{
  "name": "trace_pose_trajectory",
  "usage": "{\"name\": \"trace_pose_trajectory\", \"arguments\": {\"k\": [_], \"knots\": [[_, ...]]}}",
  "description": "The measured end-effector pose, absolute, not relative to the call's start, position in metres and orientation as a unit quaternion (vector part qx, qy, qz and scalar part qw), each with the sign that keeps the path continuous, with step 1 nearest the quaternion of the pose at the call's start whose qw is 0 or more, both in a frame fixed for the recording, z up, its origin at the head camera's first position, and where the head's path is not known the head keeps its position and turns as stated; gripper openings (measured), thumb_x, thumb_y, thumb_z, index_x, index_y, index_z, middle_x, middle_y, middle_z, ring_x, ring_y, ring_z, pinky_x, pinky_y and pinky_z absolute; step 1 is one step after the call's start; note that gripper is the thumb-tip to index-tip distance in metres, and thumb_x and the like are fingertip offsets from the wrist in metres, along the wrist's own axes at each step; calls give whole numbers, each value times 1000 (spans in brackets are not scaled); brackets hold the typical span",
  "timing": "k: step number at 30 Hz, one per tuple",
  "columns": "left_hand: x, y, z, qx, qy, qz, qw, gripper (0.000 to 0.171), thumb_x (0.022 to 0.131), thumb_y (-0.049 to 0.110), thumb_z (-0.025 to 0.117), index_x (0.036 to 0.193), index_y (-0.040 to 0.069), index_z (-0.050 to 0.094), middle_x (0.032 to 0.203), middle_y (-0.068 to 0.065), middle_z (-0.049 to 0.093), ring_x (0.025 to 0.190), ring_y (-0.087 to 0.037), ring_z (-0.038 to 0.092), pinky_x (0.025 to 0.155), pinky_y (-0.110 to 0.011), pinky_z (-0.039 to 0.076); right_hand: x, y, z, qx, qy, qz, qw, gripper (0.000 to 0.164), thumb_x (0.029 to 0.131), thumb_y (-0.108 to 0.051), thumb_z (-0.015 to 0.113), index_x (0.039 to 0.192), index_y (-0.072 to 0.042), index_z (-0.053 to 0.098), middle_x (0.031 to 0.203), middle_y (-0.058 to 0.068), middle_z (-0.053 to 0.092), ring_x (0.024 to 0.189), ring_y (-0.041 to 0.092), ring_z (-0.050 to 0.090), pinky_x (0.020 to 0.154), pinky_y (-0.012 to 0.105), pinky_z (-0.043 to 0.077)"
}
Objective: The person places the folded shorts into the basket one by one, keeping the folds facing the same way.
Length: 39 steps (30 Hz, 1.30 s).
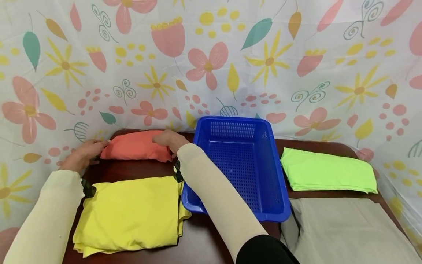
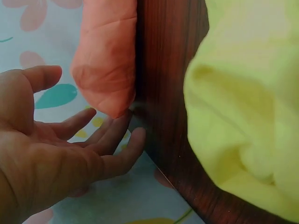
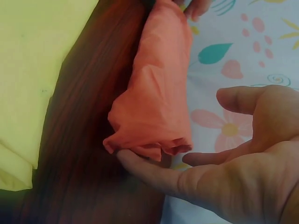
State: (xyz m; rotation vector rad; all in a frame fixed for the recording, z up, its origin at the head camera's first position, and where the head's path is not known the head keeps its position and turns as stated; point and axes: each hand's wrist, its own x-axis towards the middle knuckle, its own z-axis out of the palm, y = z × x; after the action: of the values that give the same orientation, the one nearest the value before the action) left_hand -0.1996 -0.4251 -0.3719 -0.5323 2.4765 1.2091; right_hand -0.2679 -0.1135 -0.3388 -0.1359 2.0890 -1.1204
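Head view: the coral cloth [image 1: 135, 147] sits bundled at the back left of the dark wooden table [image 1: 126, 168], outside the blue plastic basket [image 1: 284, 183], left hand [image 1: 85, 153] and right hand [image 1: 170, 141] at its ends. Left wrist: fingers loosely spread, nothing gripped, the bundle's end smooth and rounded. Right wrist: fingers extended, one touching the creased, layered end; bundling looks done, gripping isn't.

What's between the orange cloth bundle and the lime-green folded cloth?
Head view: the blue perforated plastic basket, plus the right hand at the basket-side end of the orange cloth bundle.
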Motion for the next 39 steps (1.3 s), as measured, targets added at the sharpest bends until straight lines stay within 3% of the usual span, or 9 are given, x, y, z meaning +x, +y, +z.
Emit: {"name": "trace_pose_trajectory", "arguments": {"k": [7, 11, 17, 22, 25, 32, 34, 36, 39], "knots": [[-199, -426, -372, -192, 855, 452, 168, 81, 112, 51, 33, 161, -13, 23, 157, -31, 29, 129, -36, 47, 102, -48, 56, -264, -113, -342, -40, 796, -473, 375, 64, 106, -34, 62, 163, -20, 38, 165, 4, 40, 141, 34, 50, 106, 59, 52], [-201, -424, -372, -209, 847, 460, 169, 84, 110, 54, 38, 159, -12, 24, 144, -22, 41, 110, -23, 59, 97, -45, 59, -263, -111, -339, -19, 792, -473, 385, 62, 107, -34, 59, 164, -24, 36, 164, 3, 41, 142, 37, 50, 109, 62, 50], [-203, -423, -375, -247, 830, 473, 163, 84, 108, 53, 47, 155, -12, 24, 124, -8, 48, 90, -9, 60, 88, -40, 63, -261, -111, -337, 7, 764, -499, 409, 64, 108, -33, 59, 166, -23, 33, 169, 2, 34, 149, 37, 43, 111, 65, 45], [-205, -424, -379, -262, 822, 474, 174, 62, 106, 55, 52, 133, -1, 44, 107, 1, 53, 89, -12, 60, 85, -39, 60, -264, -113, -342, 36, 730, -537, 422, 66, 107, -31, 58, 166, -19, 31, 172, 5, 29, 152, 41, 37, 114, 68, 41], [-206, -425, -379, -259, 814, 482, 197, 51, 105, 56, 54, 119, 8, 47, 110, -2, 49, 94, -15, 57, 86, -39, 58, -265, -114, -349, 60, 694, -577, 427, 68, 107, -24, 59, 166, -14, 29, 171, 9, 26, 150, 46, 36, 114, 69, 40], [-206, -425, -377, -242, 768, 549, 223, 26, 108, 39, 60, 98, 15, 58, 98, -2, 52, 88, -14, 62, 91, -45, 61, -264, -115, -360, 68, 654, -647, 386, 56, 105, -7, 61, 156, 1, 38, 151, 16, 46, 122, 35, 54, 108, 58, 52], [-206, -426, -377, -236, 743, 585, 223, 18, 109, 30, 60, 102, 13, 58, 101, -4, 53, 87, -13, 64, 95, -48, 61, -264, -114, -361, 70, 650, -654, 379, 55, 105, -7, 62, 154, 3, 39, 142, 15, 49, 116, 31, 56, 107, 55, 52], [-207, -426, -378, -232, 716, 621, 221, 19, 109, 22, 61, 119, 8, 52, 113, -8, 52, 89, -13, 66, 101, -52, 58, -264, -113, -361, 74, 646, -659, 379, 52, 105, -6, 62, 152, 3, 41, 133, 14, 50, 109, 29, 55, 107, 54, 53], [-207, -427, -380, -226, 699, 643, 215, 54, 109, 16, 62, 151, 3, 31, 133, -12, 44, 92, -9, 67, 106, -52, 53, -264, -112, -361, 79, 627, -667, 395, 42, 106, -6, 60, 144, 3, 46, 120, 13, 52, 103, 27, 57, 108, 50, 53]]}}
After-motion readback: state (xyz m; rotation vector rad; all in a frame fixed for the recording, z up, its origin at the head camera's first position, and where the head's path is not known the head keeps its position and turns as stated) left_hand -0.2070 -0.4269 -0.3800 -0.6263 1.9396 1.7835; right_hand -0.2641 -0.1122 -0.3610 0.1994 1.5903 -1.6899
